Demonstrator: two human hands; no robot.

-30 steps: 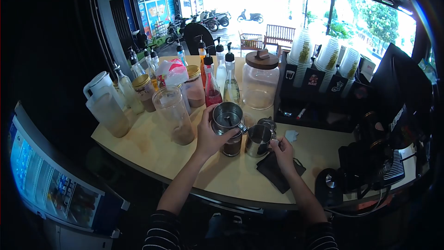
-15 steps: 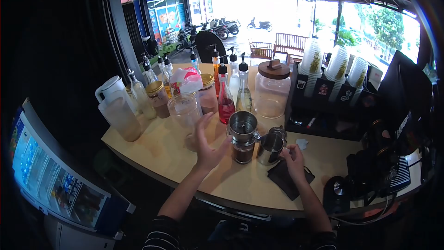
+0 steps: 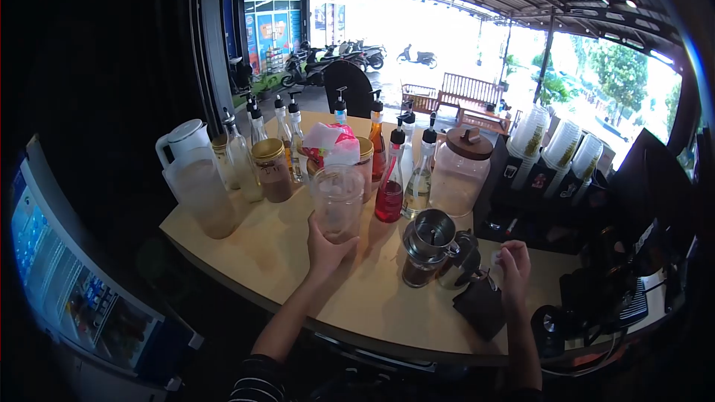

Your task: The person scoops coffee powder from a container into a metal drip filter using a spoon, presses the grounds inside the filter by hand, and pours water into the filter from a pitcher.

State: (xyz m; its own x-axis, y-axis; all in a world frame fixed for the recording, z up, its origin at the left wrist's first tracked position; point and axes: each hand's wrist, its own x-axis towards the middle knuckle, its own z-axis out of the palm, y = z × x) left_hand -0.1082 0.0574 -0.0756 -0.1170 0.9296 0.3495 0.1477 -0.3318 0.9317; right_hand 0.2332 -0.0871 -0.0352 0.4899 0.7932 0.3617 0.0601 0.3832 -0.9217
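My left hand [image 3: 328, 251] is wrapped around the lower part of a clear cup [image 3: 337, 197] near the middle of the counter. To its right, a metal drip filter [image 3: 432, 231] sits on a glass holding dark liquid [image 3: 419, 273]. Just beside that glass is a small metal pitcher [image 3: 452, 277], partly hidden. My right hand [image 3: 514, 268] is raised to the right of the pitcher, apart from it, with its fingers curled. A crumpled white tissue [image 3: 495, 257] shows by those fingertips; whether they hold anything is unclear. A black cloth [image 3: 480, 308] lies below the pitcher.
Pump bottles, including a red syrup bottle [image 3: 389, 197], line the back. Jars with gold lids [image 3: 268, 150] and a frosted pitcher [image 3: 199, 197] stand left. A large wooden-lidded jar [image 3: 459, 179] and a black holder with stacked cups [image 3: 529, 134] are right. A display fridge [image 3: 82, 283] stands left.
My left hand has closed around the clear cup. My right hand has let go of the metal pitcher and moved up and right. The whole view has shifted slightly.
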